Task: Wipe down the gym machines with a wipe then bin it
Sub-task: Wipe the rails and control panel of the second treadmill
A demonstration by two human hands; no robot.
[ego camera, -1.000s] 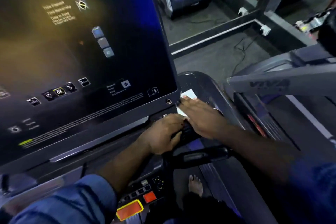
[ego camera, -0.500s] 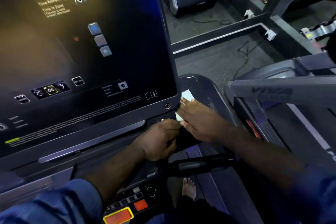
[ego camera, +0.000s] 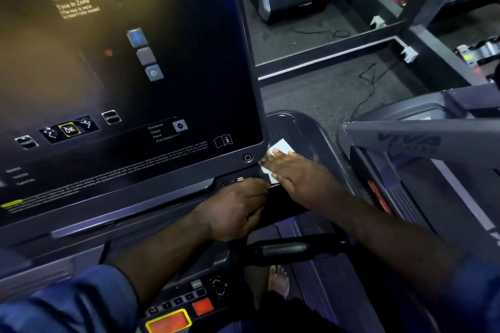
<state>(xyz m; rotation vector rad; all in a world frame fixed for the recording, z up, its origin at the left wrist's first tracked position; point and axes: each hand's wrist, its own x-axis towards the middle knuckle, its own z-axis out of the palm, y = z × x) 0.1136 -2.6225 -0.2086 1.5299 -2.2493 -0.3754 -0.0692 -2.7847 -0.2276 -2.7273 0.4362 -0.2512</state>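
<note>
A white wipe (ego camera: 280, 148) lies flat on the dark tray at the right of the treadmill console (ego camera: 135, 76), by the screen's lower right corner. My right hand (ego camera: 297, 178) presses on the wipe with straight fingers, covering most of it. My left hand (ego camera: 238, 208) sits just left of it, fingers curled round the dark edge of the console below the screen.
A black handlebar (ego camera: 292, 249) crosses below my hands. Orange and red buttons (ego camera: 173, 319) sit on the lower panel. A neighbouring treadmill's grey arm (ego camera: 422, 140) stands at the right. Cables (ego camera: 370, 81) lie on the floor beyond. A bare foot (ego camera: 278, 281) stands on the belt.
My right hand has slid the wipe slightly forward along the tray toward the screen's corner. My left hand has kept its place on the console edge.
</note>
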